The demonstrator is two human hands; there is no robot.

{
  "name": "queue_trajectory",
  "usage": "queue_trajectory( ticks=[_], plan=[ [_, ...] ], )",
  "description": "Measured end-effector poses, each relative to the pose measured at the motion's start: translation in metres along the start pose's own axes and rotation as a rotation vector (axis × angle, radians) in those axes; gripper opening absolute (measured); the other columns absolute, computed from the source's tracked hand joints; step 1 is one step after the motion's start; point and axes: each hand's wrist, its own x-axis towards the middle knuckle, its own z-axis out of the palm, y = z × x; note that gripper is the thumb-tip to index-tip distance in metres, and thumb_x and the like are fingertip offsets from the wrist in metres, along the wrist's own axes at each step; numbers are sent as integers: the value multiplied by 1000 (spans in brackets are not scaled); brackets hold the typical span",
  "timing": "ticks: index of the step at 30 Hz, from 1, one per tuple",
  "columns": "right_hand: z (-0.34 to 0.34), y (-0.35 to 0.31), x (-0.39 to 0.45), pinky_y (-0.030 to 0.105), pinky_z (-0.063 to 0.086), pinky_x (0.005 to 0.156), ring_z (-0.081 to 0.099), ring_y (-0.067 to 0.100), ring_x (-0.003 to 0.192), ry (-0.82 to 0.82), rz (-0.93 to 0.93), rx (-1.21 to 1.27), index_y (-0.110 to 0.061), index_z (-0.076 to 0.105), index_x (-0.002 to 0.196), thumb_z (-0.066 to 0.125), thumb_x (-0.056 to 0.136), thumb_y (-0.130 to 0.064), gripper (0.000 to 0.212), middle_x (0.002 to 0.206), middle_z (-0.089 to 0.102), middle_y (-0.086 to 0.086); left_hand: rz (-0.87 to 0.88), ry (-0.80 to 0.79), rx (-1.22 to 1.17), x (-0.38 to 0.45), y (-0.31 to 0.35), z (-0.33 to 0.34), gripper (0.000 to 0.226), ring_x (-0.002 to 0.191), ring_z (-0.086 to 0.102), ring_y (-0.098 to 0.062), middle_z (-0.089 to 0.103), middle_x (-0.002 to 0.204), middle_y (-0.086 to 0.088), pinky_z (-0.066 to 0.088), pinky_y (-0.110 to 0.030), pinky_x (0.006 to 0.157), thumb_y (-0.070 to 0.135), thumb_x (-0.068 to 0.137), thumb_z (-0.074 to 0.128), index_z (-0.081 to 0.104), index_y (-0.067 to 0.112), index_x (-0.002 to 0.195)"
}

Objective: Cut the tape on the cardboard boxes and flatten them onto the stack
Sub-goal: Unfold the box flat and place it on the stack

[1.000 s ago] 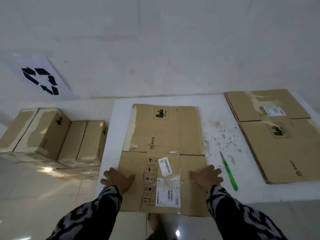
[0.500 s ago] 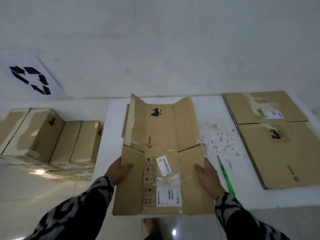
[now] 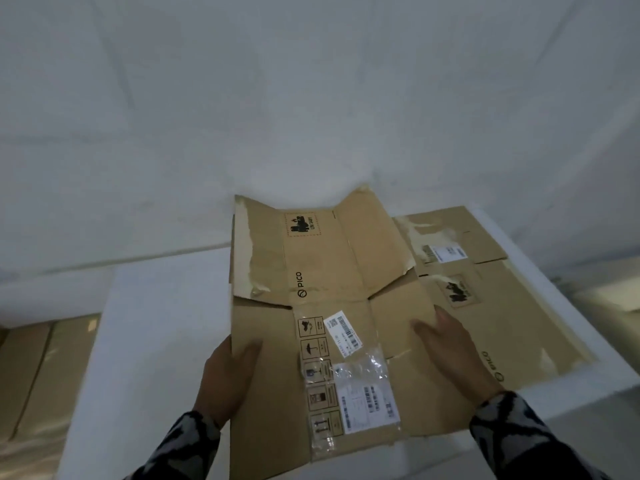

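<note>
Both hands grasp the flattened box (image 3: 349, 327) by its side edges. The left hand (image 3: 227, 375) and the right hand (image 3: 453, 358) hold it above the white surface (image 3: 156, 323), beside the stack (image 3: 512, 306).

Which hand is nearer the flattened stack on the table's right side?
Right. The right hand grips the held flattened box's right edge, beside the stack; the left hand grips its left edge, farther away.

The flattened box (image 3: 325, 271) reads "PICO" beside a round logo, and "UN 3481" on its hazard label (image 3: 302, 224). Its sticker text is too blurred to read.
</note>
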Motion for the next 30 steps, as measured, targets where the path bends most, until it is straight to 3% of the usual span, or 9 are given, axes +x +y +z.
queue_trajectory(
  ticks=[6,9,13,15,17,20,22,25,30],
  plan=[
    [-121,72,66,32,42,76,59,16,92,42,-38,-4,-26,60,115,55,97,-30,19,107,66,-3,102,39,-32,-10,74,133,23,95,61,-11,63,103,12,45,-24,72,41,97,54,58,26,115],
    [-177,109,109,31,39,82,54,17,95,20,-71,-44,-24,55,119,53,99,-29,21,110,60,-5,127,67,12,-7,102,215,31,94,57,-15,60,108,6,43,-27,77,41,96,58,55,22,120],
    [-231,156,155,28,36,81,51,18,94,-26,-71,-87,-25,57,115,54,98,-33,19,110,60,-2,-22,51,50,-11,119,302,43,97,56,-19,62,122,-7,41,-28,79,41,96,59,52,14,129],
    [-239,179,181,28,37,80,53,21,95,-71,-21,-137,-24,56,115,55,97,-36,22,114,62,2,-168,-13,49,-8,121,331,53,107,58,-28,57,131,-14,44,-32,80,40,97,58,41,10,137],
    [-236,206,202,30,38,82,55,26,105,-166,82,-216,-17,52,129,56,95,-41,42,124,60,6,-324,-78,53,-3,115,353,65,119,55,-34,50,138,-20,48,-39,91,35,97,60,26,5,144],
    [-226,239,220,30,39,82,55,31,110,-245,186,-228,-7,39,142,58,94,-39,61,133,55,11,-378,-120,97,-4,97,370,72,122,53,-36,49,141,-18,47,-44,100,24,96,61,16,10,151],
    [-224,251,224,30,37,84,53,32,116,-248,200,-209,-7,34,145,57,96,-35,61,135,51,11,-366,-81,81,-4,89,374,69,116,57,-35,55,134,-13,49,-46,99,22,95,59,20,18,152],
    [-229,268,232,34,41,86,54,30,108,-215,195,-167,-10,39,141,57,95,-34,55,131,54,12,-357,-85,59,-4,88,382,63,106,62,-29,63,118,-6,51,-46,97,23,94,57,28,22,150],
    [-236,272,242,46,37,98,38,42,124,-125,274,-363,-14,38,139,58,90,-43,61,136,38,17,-334,-142,221,-1,100,395,66,110,58,-30,57,130,-10,53,-41,91,24,93,54,27,17,153]
  ],
)
